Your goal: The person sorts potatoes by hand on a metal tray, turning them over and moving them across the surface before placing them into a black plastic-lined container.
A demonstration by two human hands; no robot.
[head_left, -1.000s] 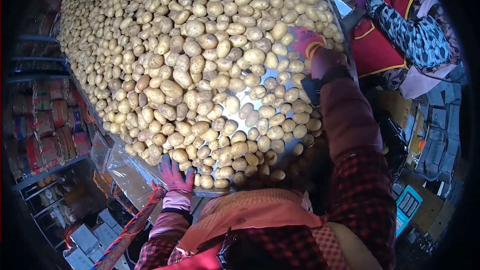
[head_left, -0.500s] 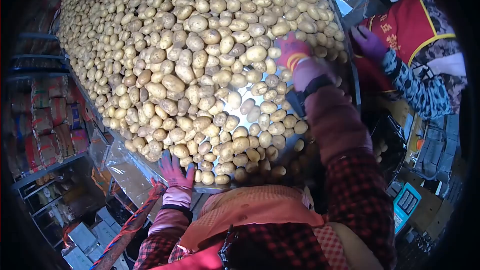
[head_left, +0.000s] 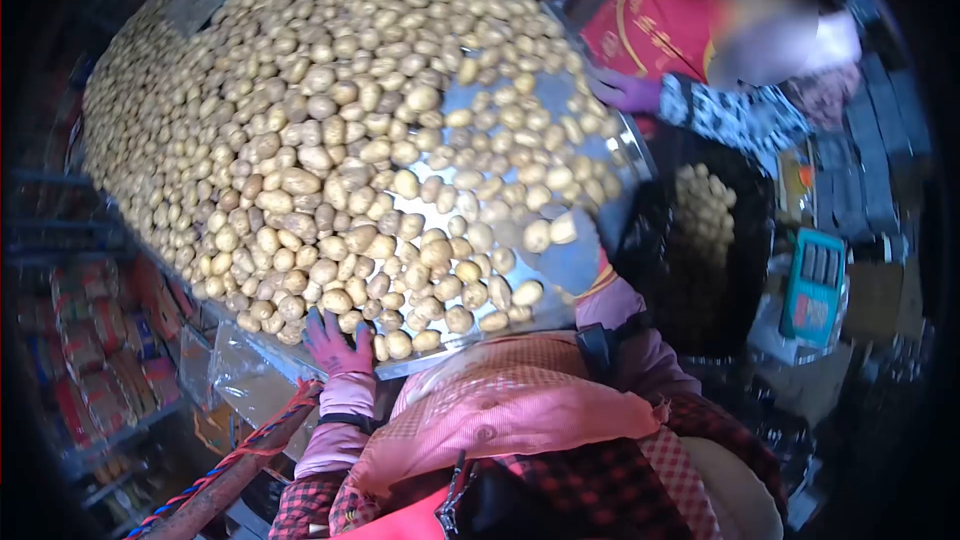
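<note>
Potatoes (head_left: 300, 180) of mixed sizes cover most of a metal-rimmed table (head_left: 470, 340). My left hand (head_left: 340, 345), in a pink glove with dark fingertips, rests at the near rim. Its fingers are spread against the closest potatoes. Down by the near right corner, my right hand (head_left: 572, 265) shows the grey-blue coating of its glove. Motion blurs its fingers, and I cannot tell whether they grip anything. Right at its fingertips lies a potato (head_left: 537, 235). Bare metal shows between the thinly spread potatoes left of this hand.
A co-worker in a red apron (head_left: 650, 25) stands at the right side, purple-gloved hands (head_left: 625, 90) near the rim. Below is a black-lined container (head_left: 650, 240) with potatoes inside. A teal scale (head_left: 815, 285) stands further right. A rope-wrapped pole (head_left: 225, 475) runs close to my left arm.
My right hand has pulled back from among the potatoes on the right to the near corner. Potatoes there have shifted. The view has turned right; my left hand stays at the rim.
</note>
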